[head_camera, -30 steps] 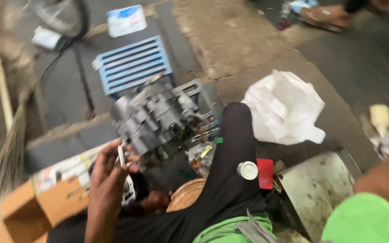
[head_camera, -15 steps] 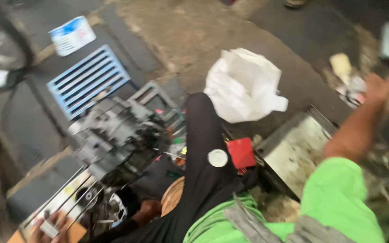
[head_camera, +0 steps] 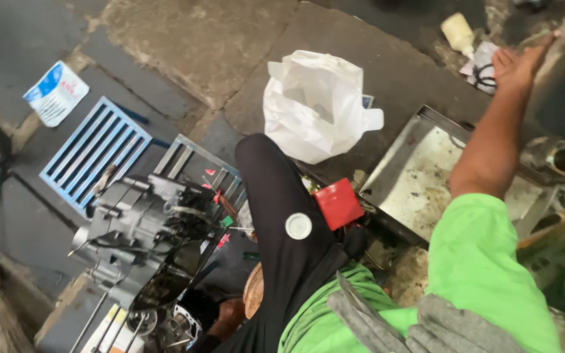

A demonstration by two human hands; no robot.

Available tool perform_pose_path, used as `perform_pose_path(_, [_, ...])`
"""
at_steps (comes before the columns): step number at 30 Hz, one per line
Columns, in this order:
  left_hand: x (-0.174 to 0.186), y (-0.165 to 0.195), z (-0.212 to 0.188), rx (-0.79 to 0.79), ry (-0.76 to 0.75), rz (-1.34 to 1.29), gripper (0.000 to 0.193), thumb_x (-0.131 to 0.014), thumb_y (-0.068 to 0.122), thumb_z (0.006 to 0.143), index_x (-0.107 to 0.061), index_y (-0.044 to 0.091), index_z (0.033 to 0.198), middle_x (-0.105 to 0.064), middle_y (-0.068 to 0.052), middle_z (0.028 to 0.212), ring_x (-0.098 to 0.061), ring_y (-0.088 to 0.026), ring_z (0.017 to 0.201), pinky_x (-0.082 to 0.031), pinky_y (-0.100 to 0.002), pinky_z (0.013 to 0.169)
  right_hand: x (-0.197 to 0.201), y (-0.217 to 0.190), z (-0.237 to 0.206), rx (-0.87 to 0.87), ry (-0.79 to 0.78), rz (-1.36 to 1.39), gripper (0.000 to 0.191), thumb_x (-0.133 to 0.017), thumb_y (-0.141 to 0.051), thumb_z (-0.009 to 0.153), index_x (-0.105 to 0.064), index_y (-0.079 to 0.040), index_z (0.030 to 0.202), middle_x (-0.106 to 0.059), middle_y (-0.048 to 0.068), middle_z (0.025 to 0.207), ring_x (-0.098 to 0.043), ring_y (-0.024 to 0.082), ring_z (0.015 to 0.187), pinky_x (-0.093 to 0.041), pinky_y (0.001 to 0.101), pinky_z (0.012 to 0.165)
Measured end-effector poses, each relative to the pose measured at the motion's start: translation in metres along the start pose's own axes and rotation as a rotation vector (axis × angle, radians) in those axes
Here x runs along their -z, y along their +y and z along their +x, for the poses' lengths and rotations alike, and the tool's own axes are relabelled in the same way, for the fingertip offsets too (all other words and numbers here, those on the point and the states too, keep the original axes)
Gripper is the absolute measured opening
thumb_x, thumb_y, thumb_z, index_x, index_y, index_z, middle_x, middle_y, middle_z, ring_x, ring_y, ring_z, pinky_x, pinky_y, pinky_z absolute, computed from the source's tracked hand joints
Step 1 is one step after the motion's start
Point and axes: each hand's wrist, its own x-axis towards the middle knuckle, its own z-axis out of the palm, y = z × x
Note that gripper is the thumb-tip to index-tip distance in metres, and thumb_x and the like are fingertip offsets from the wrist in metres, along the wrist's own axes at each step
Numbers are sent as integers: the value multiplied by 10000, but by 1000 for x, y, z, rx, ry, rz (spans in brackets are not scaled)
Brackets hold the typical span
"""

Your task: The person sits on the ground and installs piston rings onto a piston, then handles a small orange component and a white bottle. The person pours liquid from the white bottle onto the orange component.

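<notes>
This looks like a small repair shop on the ground by a street. A gray engine (head_camera: 135, 229) full of metal parts sits on a dirty concrete floor (head_camera: 204, 39), near a greasy metal tray (head_camera: 420, 176) and an oil bottle (head_camera: 459, 31).

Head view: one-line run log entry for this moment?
right hand: stretched out, fingers near cream bottle | left hand: out of view | engine block: on crate, untouched | metal tray: under right arm
</notes>
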Motion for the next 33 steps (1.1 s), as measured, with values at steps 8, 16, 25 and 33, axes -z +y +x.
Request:
perform_pose_path(8, [-4, -2, 1, 245, -123, -526, 336, -586, 439, 870, -810, 198, 798, -772, -85, 792, -740, -282, 709, -547, -448, 563, 26, 16, -9, -29, -37, -29, 1325, -606, -869, 816, -97, 86, 1579, -264, 421, 1583, -395, 558, 1473, -415, 614, 1273])
perform_pose_path(16, [-10, -2, 0, 214, -75, -596, 319, -573, 376, 904, -786, 174, 780, -762, -95, 787, -737, -260, 692, -538, -433, 576, -9, 20, -44, 27, 201, -745, 933, -645, -653, 809, -447, -8, 1454, -561, 292, 1413, -629, 402, 1221, -493, 563, 1068])
perform_pose_path(25, [-4, 0, 2, 189, -82, -425, 251, -604, 310, 900, -786, 186, 778, -760, -72, 785, -737, -240, 726, -539, -425, 587, -7, 9, -19, 408, 188, -1814, 659, -705, -432, 958, -460, -48, 1434, -529, 217, 1416, -523, 337, 1246, -383, 529, 1047])
perform_pose_path(33, [-12, -7, -7, 253, -95, -554, 124, -604, 208, 901, -684, 150, 975, -713, -114, 933, -723, -249, 807, -556, -409, 645, 16, -18, -63, 334, 131, -2021, 651, -720, -444, 921, -513, -54, 1399, -576, 209, 1354, -566, 335, 1187, -422, 517, 1008])
